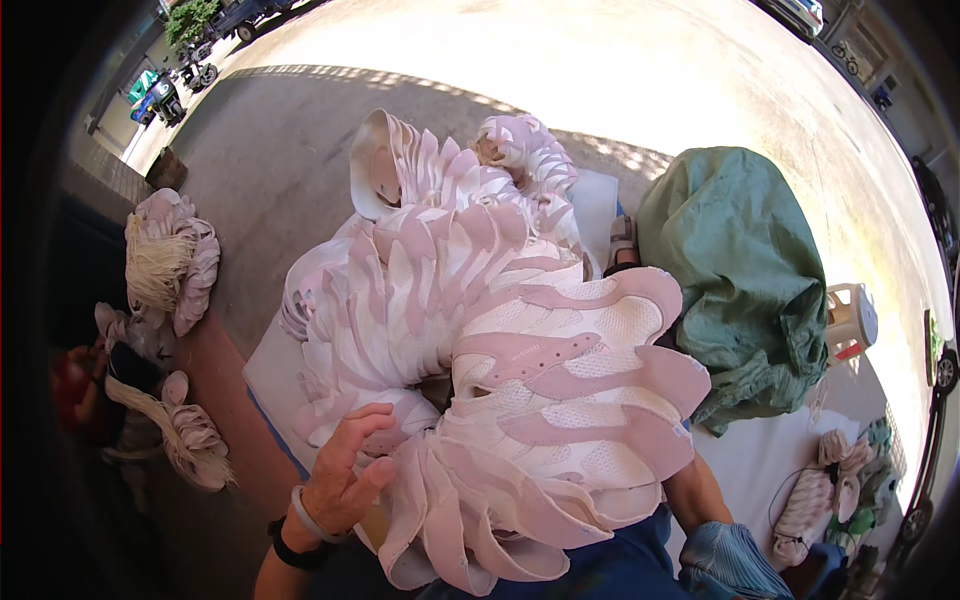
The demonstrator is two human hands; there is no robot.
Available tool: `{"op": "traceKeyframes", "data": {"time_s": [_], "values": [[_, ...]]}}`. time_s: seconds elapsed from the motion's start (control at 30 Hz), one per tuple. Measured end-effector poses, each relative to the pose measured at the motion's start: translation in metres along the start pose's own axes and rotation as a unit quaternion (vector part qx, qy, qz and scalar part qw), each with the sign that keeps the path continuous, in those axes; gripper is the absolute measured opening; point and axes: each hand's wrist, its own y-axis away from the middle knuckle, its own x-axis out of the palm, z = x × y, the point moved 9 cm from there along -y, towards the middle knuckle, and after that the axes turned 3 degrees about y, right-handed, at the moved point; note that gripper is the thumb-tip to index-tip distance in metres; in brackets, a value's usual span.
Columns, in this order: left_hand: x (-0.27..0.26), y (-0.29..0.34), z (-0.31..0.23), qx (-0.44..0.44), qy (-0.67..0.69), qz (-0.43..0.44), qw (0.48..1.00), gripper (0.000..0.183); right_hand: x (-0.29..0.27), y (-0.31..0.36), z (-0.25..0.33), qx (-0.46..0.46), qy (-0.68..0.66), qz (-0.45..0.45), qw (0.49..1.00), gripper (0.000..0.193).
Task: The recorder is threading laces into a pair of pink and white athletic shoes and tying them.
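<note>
Large curved bundles of pink and white shoe uppers point(560, 360), nested one in another, fill the middle before me. At the near left edge of the closest uppers is my left hand point(345, 470), its thumb and fingers apart; a grey band and a black band circle the wrist. From the lower right comes my right forearm point(700, 493) in a blue striped sleeve, and the hand disappears beneath the uppers. What its fingers do is hidden. More stacked uppers point(430, 165) curl away at the far side on a white sheet point(270, 375).
A big green cloth bundle point(735, 280) stands at right, beside a white plastic stool point(850, 318). Tied bundles of uppers with pale cords point(160, 255) lie at left; another bundle point(800, 510) lies low right. A person point(85, 390) is in shadow at left. Parked vehicles line the yard.
</note>
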Motion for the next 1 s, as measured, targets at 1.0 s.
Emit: {"op": "traceKeyframes", "data": {"time_s": [1.0], "values": [[0.021, 0.065, -0.016, 0.005, 0.198, -0.249, 0.948, 0.091, 0.202, 0.009, 0.09, -0.18, 0.06, 0.145, 0.971, 0.056]]}}
